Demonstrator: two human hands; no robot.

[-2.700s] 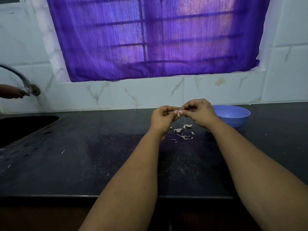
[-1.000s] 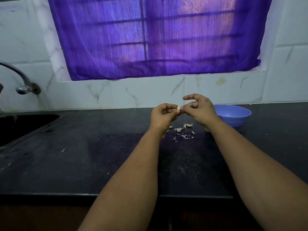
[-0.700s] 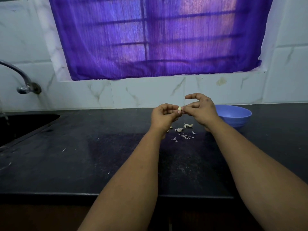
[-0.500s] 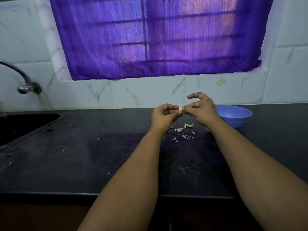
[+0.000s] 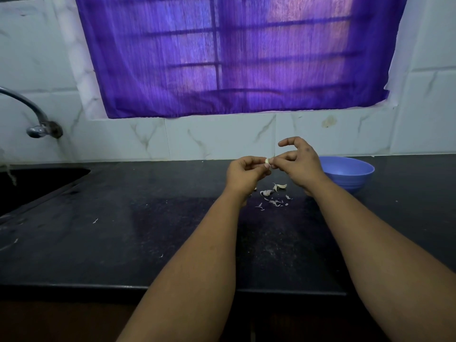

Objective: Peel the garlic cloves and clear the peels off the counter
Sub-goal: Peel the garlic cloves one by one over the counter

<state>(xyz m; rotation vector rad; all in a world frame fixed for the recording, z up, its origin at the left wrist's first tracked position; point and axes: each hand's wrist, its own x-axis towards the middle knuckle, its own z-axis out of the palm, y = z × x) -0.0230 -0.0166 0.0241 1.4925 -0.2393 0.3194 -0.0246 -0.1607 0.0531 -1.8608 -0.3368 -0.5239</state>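
Clove (image 5: 266, 162) mostly hidden between pinching fingers (image 5: 256, 161).

Open black counter (image 5: 123, 243) left of and nearer than both hands — room to pass. Scattered garlic peels (image 5: 272, 197) beneath the hands; blue bowl (image 5: 350, 172) just right, sink (image 5: 37, 183) far left — obstacles.

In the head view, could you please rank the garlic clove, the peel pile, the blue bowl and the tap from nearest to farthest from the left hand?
1. Garlic clove: pinched by the left hand.
2. Peel pile: on the counter, just below-right.
3. Blue bowl: farther right, behind the right hand.
4. Tap: far left, on the wall.
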